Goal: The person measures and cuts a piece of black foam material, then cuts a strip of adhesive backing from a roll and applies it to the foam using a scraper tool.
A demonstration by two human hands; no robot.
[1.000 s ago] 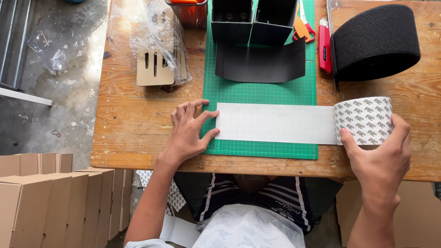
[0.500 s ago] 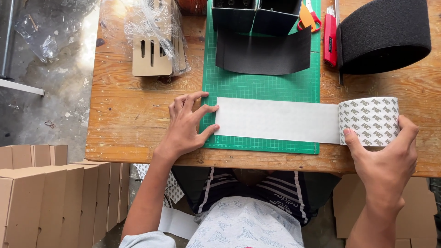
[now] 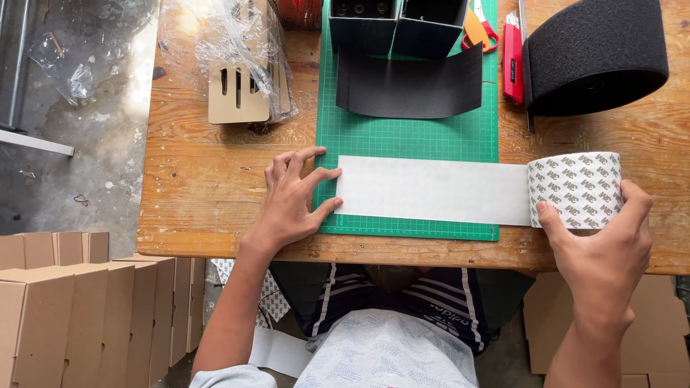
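the left hand [image 3: 291, 197] lies flat and spread on the wooden table [image 3: 215, 187], gripping nothing, its fingertips pressing on the left end of a white strip [image 3: 431, 190] pulled out from a wide roll of tape [image 3: 575, 188]. the strip runs left to right across the near part of a green cutting mat [image 3: 410, 140] and joins the roll at the mat's right edge. the right hand [image 3: 600, 255] wraps around the near side of the roll, thumb on its left face and fingers curling up its right side, so it is grasping the roll, which stands on the table with its patterned backing facing out. on the far part of the mat lies a curved black sheet [image 3: 410, 86], and beyond it stand two dark open boxes [image 3: 399, 25]. just right of the mat lie a red utility knife [image 3: 512, 57] and orange-handled scissors [image 3: 478, 25]. a large roll of black foam [image 3: 593, 54] sits at the far right of the table. at the far left of the mat, cardboard pieces with slots [image 3: 241, 93] sit under clear plastic wrap [image 3: 215, 36]. folded cardboard boxes [image 3: 79, 309] stand on the floor at the near left.
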